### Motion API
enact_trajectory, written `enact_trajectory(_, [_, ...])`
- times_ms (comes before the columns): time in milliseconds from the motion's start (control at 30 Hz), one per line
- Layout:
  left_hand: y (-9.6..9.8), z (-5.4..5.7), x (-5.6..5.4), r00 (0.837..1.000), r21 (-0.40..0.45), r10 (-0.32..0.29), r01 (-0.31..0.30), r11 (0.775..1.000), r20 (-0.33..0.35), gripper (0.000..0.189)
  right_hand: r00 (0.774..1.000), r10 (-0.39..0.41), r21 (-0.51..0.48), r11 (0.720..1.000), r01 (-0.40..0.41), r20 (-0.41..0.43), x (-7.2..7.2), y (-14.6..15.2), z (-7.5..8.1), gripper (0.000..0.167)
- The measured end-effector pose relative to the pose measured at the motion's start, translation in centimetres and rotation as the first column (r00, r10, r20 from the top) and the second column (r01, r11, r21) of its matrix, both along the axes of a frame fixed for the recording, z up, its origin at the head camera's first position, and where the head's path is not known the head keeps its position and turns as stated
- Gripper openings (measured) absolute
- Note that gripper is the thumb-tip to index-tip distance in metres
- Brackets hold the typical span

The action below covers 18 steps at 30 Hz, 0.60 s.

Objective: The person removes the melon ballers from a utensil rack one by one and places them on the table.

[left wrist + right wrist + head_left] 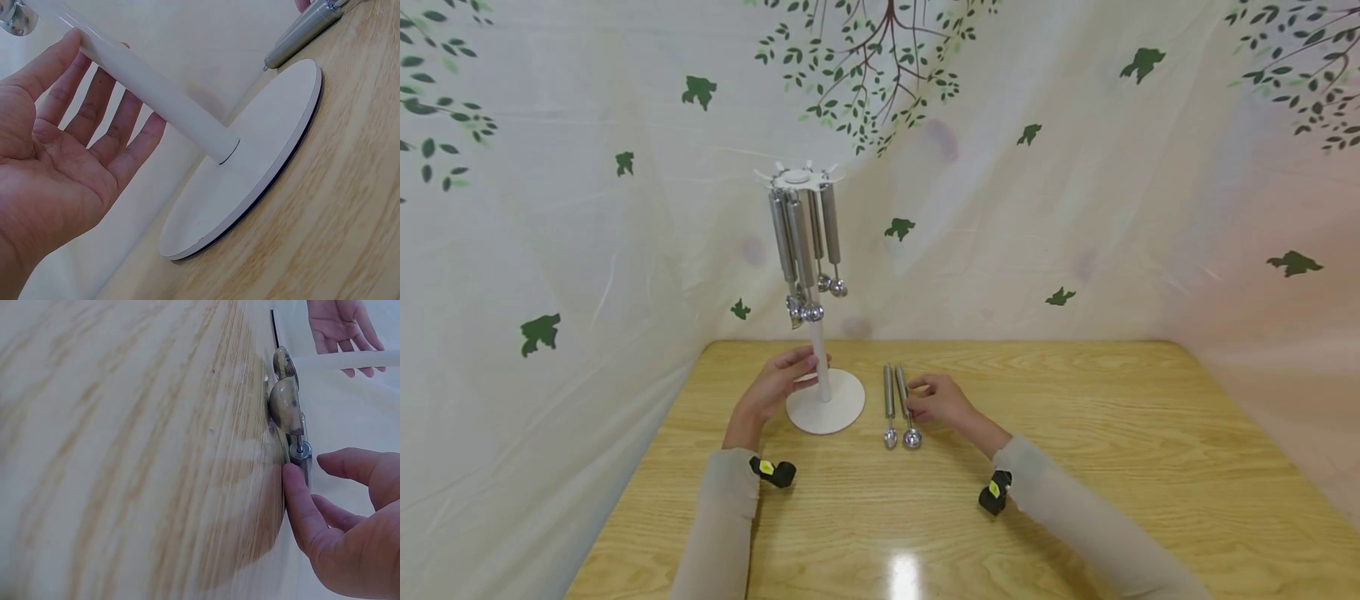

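A white stand with a round base rises from the table, several metal scoops hanging from its hooked top. My left hand holds its pole low down, thumb on one side and fingers behind. To the right of the base, two steel scoops lie side by side: a small oval scoop and a larger round scoop. My right hand is at the round scoop's handle. One fingertip is right at that handle's side, the thumb tip apart from it.
The wooden table carries the stand and both scoops. Behind it hangs a pale curtain printed with leaves and birds. Black cameras are strapped to both wrists, over the sleeve cuffs.
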<state>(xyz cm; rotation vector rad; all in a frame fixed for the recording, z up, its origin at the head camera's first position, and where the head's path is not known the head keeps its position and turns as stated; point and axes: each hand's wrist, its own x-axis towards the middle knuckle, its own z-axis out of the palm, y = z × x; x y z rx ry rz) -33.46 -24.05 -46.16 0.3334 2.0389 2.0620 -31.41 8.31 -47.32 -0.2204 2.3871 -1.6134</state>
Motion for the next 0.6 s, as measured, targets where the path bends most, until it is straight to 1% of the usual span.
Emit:
enact_trajectory(133, [0.03, 0.11, 0.0, 1.0, 0.003, 0.001, -0.001, 1.0, -0.013, 0.054, 1.0, 0.009, -0.018, 1.0, -0.009, 0.006, 0.03, 0.28, -0.01, 0.042])
enact_trajectory(400, [-0.12, 0.33, 0.07, 0.999, 0.007, 0.011, -0.01, 1.0, -0.034, 0.047, 0.999, 0.021, -0.07, 0.997, -0.018, 0.048, -0.19, 0.7, -0.16, 0.045])
enact_trajectory(600, [-0.11, 0.47, 0.19, 1.0, 0.006, 0.002, -0.002, 1.0, -0.023, 0.047, 0.996, 0.022, -0.111, 0.994, -0.013, 0.085, -0.17, 0.97, -0.11, 0.047])
